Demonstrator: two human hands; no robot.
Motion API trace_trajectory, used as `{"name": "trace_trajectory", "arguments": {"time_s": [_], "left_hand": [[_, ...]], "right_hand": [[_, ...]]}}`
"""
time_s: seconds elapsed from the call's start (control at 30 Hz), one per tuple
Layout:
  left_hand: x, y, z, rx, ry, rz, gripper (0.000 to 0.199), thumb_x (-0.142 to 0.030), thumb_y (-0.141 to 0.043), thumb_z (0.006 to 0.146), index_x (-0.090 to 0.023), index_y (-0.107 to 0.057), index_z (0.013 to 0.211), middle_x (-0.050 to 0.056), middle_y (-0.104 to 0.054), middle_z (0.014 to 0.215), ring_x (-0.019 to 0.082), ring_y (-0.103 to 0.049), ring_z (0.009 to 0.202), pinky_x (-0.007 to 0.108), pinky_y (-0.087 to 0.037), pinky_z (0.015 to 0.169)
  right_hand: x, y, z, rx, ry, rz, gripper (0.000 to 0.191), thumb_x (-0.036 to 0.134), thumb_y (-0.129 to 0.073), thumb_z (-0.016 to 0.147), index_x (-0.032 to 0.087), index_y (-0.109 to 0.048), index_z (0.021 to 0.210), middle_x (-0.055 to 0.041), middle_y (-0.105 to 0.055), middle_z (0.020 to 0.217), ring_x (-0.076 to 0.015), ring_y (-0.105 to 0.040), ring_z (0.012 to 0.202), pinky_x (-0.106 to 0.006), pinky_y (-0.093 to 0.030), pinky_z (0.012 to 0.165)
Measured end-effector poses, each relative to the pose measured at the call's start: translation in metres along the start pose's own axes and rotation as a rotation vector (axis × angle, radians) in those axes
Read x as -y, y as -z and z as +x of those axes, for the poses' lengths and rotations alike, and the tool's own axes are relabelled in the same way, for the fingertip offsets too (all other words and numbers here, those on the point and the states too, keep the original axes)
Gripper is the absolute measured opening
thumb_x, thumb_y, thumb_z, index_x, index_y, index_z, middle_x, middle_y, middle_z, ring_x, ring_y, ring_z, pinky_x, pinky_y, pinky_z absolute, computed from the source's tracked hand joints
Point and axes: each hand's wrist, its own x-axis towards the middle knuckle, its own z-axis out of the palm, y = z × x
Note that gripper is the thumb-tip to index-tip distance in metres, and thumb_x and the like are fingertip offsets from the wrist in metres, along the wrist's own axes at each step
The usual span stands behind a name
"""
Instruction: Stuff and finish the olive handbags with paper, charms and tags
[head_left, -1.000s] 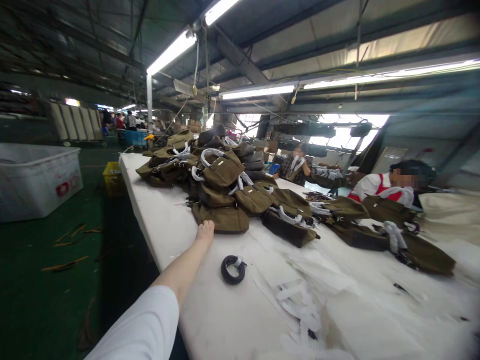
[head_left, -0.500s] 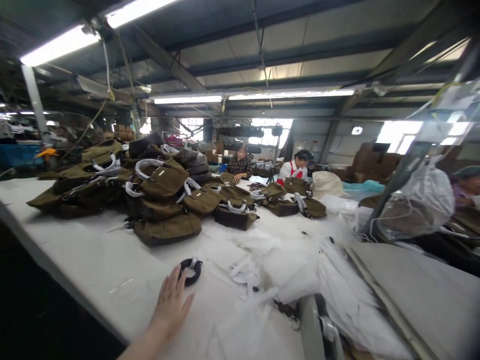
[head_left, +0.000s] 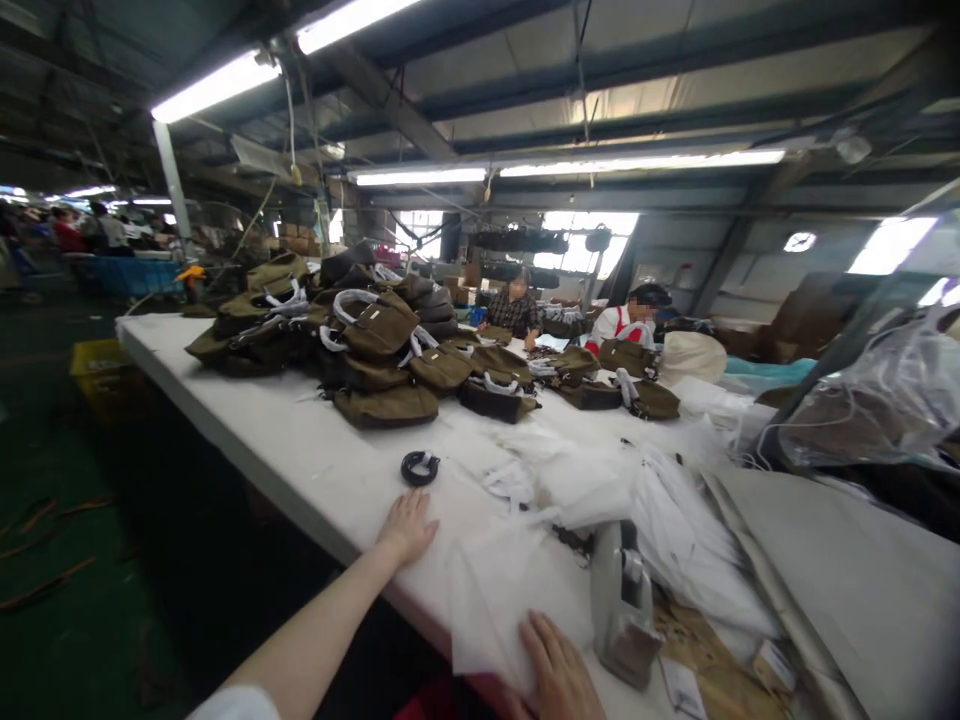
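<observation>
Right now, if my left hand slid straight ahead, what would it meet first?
Most likely the black coil, lying on the white tabletop just ahead of your left hand; whether they touch is hard to tell.

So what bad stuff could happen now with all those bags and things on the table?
The olive-brown bags are heaped on one another, so a top one might slide down. The left hand lies close to the black coil, so it could nudge it away. The right hand is by the thin white sheet, which might crease or get dragged.
</observation>
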Motion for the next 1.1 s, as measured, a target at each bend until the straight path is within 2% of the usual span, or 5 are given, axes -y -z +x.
{"name": "trace_trajectory", "arguments": {"time_s": [0.07, 0.2, 0.43, 0.77, 1.1], "left_hand": [[0.003, -0.004, 0.000, 0.004, 0.003, -0.007, 0.072, -0.051, -0.030, 0.093, -0.007, -0.029, 0.150, 0.017, -0.020, 0.160, 0.028, -0.018, 0.148, 0.045, -0.012, 0.120], [0.007, -0.007, -0.004, -0.029, 0.017, -0.017, 0.068, -0.051, -0.032, 0.094, -0.009, -0.034, 0.148, 0.016, -0.025, 0.158, 0.028, -0.024, 0.146, 0.042, -0.015, 0.120], [0.006, -0.002, -0.011, -0.113, 0.047, -0.042, 0.056, -0.040, -0.037, 0.093, -0.011, -0.046, 0.140, 0.016, -0.039, 0.151, 0.027, -0.035, 0.139, 0.039, -0.023, 0.117], [0.002, 0.002, -0.012, -0.152, 0.065, -0.082, 0.052, -0.036, -0.040, 0.091, -0.012, -0.051, 0.136, 0.015, -0.044, 0.146, 0.027, -0.038, 0.136, 0.040, -0.026, 0.115], [0.004, -0.001, -0.011, -0.145, 0.074, -0.090, 0.052, -0.034, -0.040, 0.092, -0.012, -0.050, 0.137, 0.015, -0.044, 0.147, 0.027, -0.037, 0.137, 0.040, -0.022, 0.117]], "right_hand": [[0.002, 0.001, -0.004, -0.009, 0.026, -0.013, 0.061, 0.049, -0.060, 0.083, 0.017, -0.057, 0.135, -0.0127, -0.051, 0.144, -0.0320, -0.048, 0.132, -0.044, -0.042, 0.110], [0.010, 0.005, -0.012, -0.027, 0.025, -0.032, 0.061, 0.052, -0.052, 0.088, 0.016, -0.055, 0.136, -0.0124, -0.050, 0.145, -0.0293, -0.045, 0.134, -0.044, -0.038, 0.112], [0.015, 0.009, -0.015, -0.026, 0.013, -0.063, 0.060, 0.049, -0.052, 0.088, 0.017, -0.054, 0.138, -0.0104, -0.048, 0.146, -0.0280, -0.044, 0.135, -0.041, -0.037, 0.114], [-0.015, -0.025, -0.009, -0.005, 0.064, -0.082, 0.063, 0.043, -0.061, 0.079, 0.016, -0.056, 0.136, -0.0126, -0.050, 0.144, -0.0317, -0.049, 0.132, -0.043, -0.043, 0.109], [-0.013, -0.024, -0.012, -0.125, 0.102, -0.104, 0.061, 0.048, -0.060, 0.082, 0.017, -0.057, 0.135, -0.0118, -0.053, 0.142, -0.0310, -0.052, 0.128, -0.042, -0.046, 0.105]]}}
